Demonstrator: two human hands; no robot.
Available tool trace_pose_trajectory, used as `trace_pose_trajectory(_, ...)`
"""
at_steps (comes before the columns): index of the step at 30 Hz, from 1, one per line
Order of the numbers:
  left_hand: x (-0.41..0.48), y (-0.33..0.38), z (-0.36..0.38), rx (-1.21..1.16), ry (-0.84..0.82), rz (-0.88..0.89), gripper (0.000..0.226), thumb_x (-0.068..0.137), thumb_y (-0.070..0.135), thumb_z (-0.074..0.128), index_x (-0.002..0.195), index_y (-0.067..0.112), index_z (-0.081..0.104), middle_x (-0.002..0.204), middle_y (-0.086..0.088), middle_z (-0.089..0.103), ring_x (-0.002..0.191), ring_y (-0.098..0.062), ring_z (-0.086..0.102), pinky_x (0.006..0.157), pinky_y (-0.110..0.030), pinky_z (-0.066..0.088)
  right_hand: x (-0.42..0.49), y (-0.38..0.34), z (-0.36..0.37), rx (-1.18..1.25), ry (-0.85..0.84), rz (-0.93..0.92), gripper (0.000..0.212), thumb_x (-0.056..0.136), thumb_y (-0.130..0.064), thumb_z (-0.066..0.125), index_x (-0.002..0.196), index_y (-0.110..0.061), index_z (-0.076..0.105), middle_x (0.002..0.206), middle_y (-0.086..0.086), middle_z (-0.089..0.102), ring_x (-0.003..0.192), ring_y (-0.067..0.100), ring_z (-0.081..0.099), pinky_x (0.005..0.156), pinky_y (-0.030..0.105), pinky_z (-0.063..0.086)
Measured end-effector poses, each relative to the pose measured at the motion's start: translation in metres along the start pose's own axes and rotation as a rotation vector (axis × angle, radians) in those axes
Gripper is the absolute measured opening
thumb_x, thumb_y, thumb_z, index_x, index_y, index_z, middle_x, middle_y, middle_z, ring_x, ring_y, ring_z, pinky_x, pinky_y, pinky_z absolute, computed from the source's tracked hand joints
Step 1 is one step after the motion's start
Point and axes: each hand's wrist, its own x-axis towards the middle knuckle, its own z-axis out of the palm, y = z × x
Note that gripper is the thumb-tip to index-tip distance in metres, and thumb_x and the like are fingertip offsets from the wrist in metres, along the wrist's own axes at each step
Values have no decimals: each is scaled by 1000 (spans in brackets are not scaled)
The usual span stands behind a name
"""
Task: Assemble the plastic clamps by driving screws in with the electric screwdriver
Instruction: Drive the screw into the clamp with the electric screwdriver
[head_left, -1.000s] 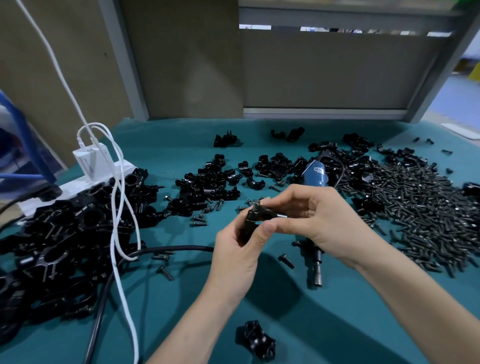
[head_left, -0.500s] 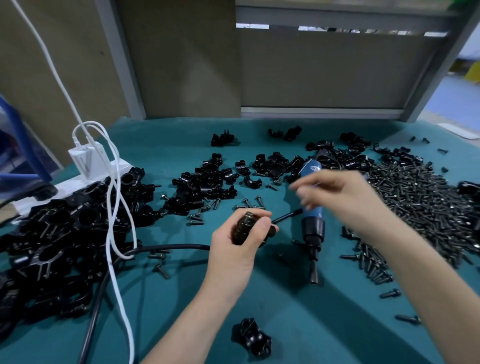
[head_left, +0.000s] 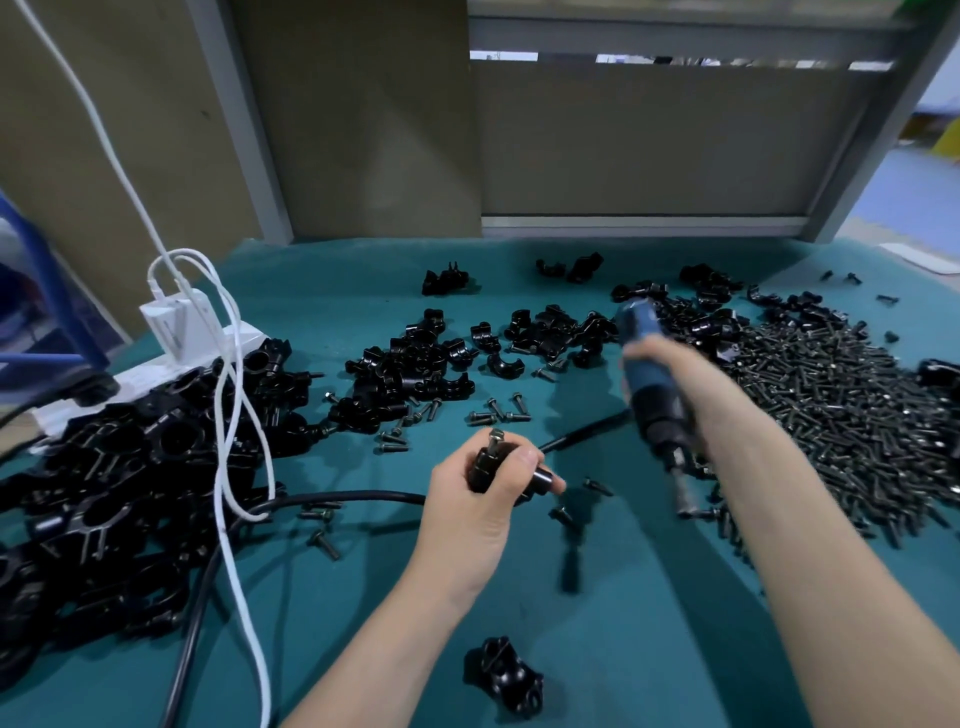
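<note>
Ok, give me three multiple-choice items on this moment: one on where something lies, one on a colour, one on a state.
1. Where does the big heap of loose screws lie?
A. Far right, beyond the right hand. B. Far left. C. Under the left forearm.

2. What colour is the upper body of the electric screwdriver?
A. Red. B. Blue. C. Yellow.

3. How does the screw stand in the clamp that the left hand grips?
A. Driven flush. B. Sticking up, with the bit apart from it. C. Missing.

Key:
1 A: the heap spreads out to the right of the right arm.
2 B: the casing above the gripping fingers is blue.
3 B: the screw's head stands proud of the clamp, and the bit points down well off to its right.
</note>
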Motion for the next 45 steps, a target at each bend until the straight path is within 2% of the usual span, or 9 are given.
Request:
trace_pose_trajectory(3, 0, 0, -1, 59, -29, -11, 17, 82, 24, 56, 77, 7, 56, 60, -2, 69, 45, 2, 49, 48, -7, 35, -8, -25, 0, 612, -158, -86, 61, 77, -36, 72, 124, -7, 47, 103, 16, 56, 60, 19, 66, 52, 30, 56)
trace_pose_trajectory(5, 0, -3, -3, 124, -50, -33, 15, 78, 26, 53, 74, 12, 57, 58, -4, 69, 46, 0, 48, 48, -9, 34, -11, -40, 5, 944, -204, -113, 61, 77, -25, 75, 127, -8, 45, 115, 20, 49, 84, 32, 69, 62, 40, 59)
trace_pose_trajectory(7, 0, -5, -5, 172, -35, -70, 14, 75, 31, 54, 66, 22, 59, 58, -5, 69, 50, -8, 47, 48, -14, 35, -13, -47, 15, 1125, -226, -140, 54, 81, -8, 70, 127, -10, 42, 123, 28, 49, 93, 38, 69, 63, 40, 60)
trace_pose_trajectory(11, 5, -5, -12, 245, -21, -95, 20, 65, 51, 57, 65, 32, 62, 59, -2, 69, 61, -22, 48, 55, -31, 37, -6, -35, 28, 1077, -204, -126, 28, 82, -8, 67, 107, -3, 54, 105, 14, 69, 69, 19, 69, 60, 25, 58)
trace_pose_trajectory(15, 5, -4, -18, 298, -75, -120, 23, 70, 53, 65, 63, 31, 61, 61, -2, 70, 47, -10, 42, 46, -21, 36, 6, -22, 28, 1124, -294, -75, 44, 84, -39, 68, 106, -1, 66, 85, 7, 65, 62, 15, 59, 60, 26, 53)
trace_pose_trajectory(18, 6, -6, -20, 336, -97, -146, 21, 77, 40, 64, 63, 26, 59, 60, -3, 70, 40, -8, 38, 42, -21, 35, 7, -20, 29, 1085, -378, -159, 37, 85, -35, 67, 104, -4, 66, 90, 3, 68, 67, 12, 64, 66, 25, 55)
trace_pose_trajectory(25, 5, -7, -19, 435, -75, -156, 21, 73, 35, 61, 63, 17, 60, 55, -3, 68, 40, -8, 43, 43, -17, 36, 7, -23, 29, 1096, -388, -245, 12, 82, -22, 64, 91, -17, 57, 83, -8, 63, 51, 5, 49, 53, 19, 46)
trace_pose_trajectory(32, 5, -11, -17, 474, -37, -182, 20, 68, 39, 61, 63, 20, 61, 53, -3, 66, 47, -13, 50, 47, -28, 46, 0, -27, 32, 1095, -417, -208, 15, 73, -22, 61, 84, -15, 54, 80, -7, 64, 47, 6, 46, 48, 20, 43)
trace_pose_trajectory(45, 5, -8, -20, 534, -3, -183, 27, 64, 44, 60, 65, 17, 60, 51, -3, 65, 47, -19, 52, 49, -36, 48, -3, -30, 41, 1070, -470, -201, 15, 71, -23, 58, 83, -16, 53, 76, -8, 61, 46, 5, 44, 47, 18, 42)
